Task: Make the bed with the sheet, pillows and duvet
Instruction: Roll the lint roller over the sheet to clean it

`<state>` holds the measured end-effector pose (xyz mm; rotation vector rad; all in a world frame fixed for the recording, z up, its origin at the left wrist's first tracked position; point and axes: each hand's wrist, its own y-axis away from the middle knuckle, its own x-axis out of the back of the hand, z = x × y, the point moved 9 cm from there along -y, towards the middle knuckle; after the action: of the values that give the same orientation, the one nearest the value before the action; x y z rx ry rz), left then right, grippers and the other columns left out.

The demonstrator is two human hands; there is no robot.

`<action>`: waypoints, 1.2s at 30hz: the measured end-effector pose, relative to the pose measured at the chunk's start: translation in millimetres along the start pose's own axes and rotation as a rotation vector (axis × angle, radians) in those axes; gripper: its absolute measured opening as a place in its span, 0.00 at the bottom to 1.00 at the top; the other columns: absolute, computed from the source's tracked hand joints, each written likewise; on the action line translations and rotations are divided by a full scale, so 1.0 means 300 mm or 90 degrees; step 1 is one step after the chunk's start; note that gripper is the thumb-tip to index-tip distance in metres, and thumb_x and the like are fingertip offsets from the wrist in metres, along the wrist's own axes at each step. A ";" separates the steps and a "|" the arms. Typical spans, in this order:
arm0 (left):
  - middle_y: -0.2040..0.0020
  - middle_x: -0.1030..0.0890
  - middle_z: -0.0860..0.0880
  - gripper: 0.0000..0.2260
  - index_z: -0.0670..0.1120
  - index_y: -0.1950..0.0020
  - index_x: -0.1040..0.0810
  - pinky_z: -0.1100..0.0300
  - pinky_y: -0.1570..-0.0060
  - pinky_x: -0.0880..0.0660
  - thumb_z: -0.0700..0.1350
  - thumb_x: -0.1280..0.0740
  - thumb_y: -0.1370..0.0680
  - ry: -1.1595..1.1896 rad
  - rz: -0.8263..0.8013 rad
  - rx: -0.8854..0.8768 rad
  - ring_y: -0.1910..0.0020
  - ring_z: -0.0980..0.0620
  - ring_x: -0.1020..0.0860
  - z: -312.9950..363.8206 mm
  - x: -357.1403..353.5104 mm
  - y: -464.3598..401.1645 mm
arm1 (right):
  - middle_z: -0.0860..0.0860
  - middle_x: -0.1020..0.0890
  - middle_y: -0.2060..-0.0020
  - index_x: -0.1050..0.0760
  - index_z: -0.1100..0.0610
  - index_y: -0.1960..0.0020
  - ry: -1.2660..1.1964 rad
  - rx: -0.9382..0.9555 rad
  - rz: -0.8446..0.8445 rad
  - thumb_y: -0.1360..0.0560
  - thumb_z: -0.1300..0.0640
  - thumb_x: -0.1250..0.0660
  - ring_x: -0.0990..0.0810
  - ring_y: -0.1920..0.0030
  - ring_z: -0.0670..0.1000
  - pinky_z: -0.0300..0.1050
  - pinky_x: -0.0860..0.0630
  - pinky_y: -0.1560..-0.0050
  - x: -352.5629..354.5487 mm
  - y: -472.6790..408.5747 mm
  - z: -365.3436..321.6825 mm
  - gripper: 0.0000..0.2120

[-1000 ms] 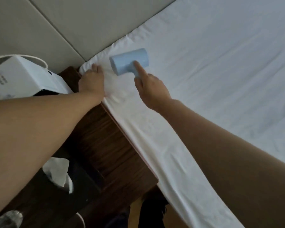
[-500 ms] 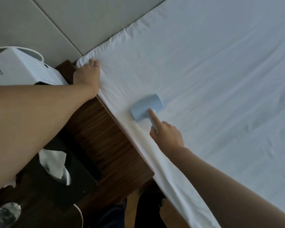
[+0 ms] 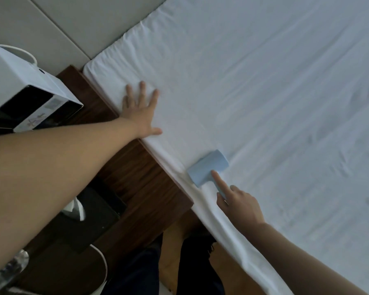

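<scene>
A white fitted cotton sheet (image 3: pixel 254 86) is seen stretched over the mattress of the bed, lightly creased across its surface and rumpled into a fold along the near edge. The left hand (image 3: pixel 140 109) is laid flat on the sheet close to the corner of the mattress, its fingers (image 3: pixel 141 90) straight and spread and the thumb stretched out to the side; nothing is gripped by it. The right hand (image 3: pixel 239 204) is curled round the handle of a pale blue plastic roller tool with a cylindrical head (image 3: pixel 208 168), and its index finger is laid straight along the handle up to the head. The head of the tool is pressed against the sheet just beside the near edge of the mattress, well apart from the left hand.

Beside the bed, a dark brown wooden bedside desk (image 3: pixel 136 184) is set against the mattress edge. On it a white rectangular box-shaped appliance with a black front (image 3: pixel 19 86) is placed at the far end, and a black tissue box with a white tissue standing out of it (image 3: pixel 87 213) nearer the viewer. A beige padded panel headboard (image 3: pixel 73 24) is seen behind the corner of the mattress. Dark trouser legs (image 3: pixel 149 271) and a strip of wooden floor are visible at the lower edge.
</scene>
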<state>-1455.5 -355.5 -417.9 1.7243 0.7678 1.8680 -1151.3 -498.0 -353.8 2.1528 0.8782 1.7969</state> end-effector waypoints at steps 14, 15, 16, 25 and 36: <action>0.21 0.67 0.43 0.53 0.54 0.21 0.68 0.43 0.23 0.57 0.60 0.28 0.27 -0.058 0.097 0.029 0.23 0.32 0.63 0.001 -0.027 0.003 | 0.51 0.18 0.45 0.33 0.50 0.24 -0.420 -0.148 0.121 0.15 0.49 0.47 0.22 0.44 0.55 0.44 0.32 0.49 0.327 -0.503 -0.297 0.21; 0.21 0.67 0.43 0.53 0.54 0.21 0.68 0.43 0.23 0.57 0.61 0.28 0.27 -0.062 0.101 0.025 0.23 0.32 0.63 0.002 -0.026 0.005 | 0.52 0.18 0.41 0.32 0.50 0.24 -0.408 -0.155 0.104 0.16 0.50 0.47 0.23 0.40 0.56 0.45 0.30 0.44 0.326 -0.550 -0.318 0.21; 0.21 0.67 0.42 0.53 0.54 0.21 0.68 0.43 0.23 0.57 0.61 0.28 0.27 -0.064 0.103 0.022 0.23 0.32 0.63 0.004 -0.028 0.005 | 0.53 0.20 0.38 0.31 0.50 0.25 -0.404 -0.167 0.088 0.16 0.51 0.47 0.23 0.38 0.56 0.46 0.29 0.40 0.320 -0.580 -0.329 0.21; 0.21 0.67 0.43 0.53 0.54 0.20 0.66 0.44 0.23 0.56 0.60 0.28 0.28 -0.048 0.096 0.029 0.23 0.33 0.64 0.006 -0.015 0.016 | 0.51 0.18 0.52 0.30 0.43 0.26 -0.362 -0.241 0.002 0.17 0.48 0.44 0.22 0.54 0.52 0.44 0.29 0.54 0.132 -0.233 -0.231 0.20; 0.21 0.68 0.42 0.52 0.52 0.21 0.67 0.43 0.23 0.56 0.56 0.27 0.26 -0.053 0.077 0.073 0.23 0.32 0.64 0.032 -0.024 0.028 | 0.48 0.23 0.68 0.33 0.37 0.26 -0.331 -0.247 -0.028 0.17 0.47 0.42 0.22 0.63 0.51 0.49 0.27 0.61 -0.051 0.105 -0.120 0.20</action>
<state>-1445.1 -365.9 -417.0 1.9469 0.7658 1.8491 -1176.7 -539.6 -341.7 2.1514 0.4077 1.1666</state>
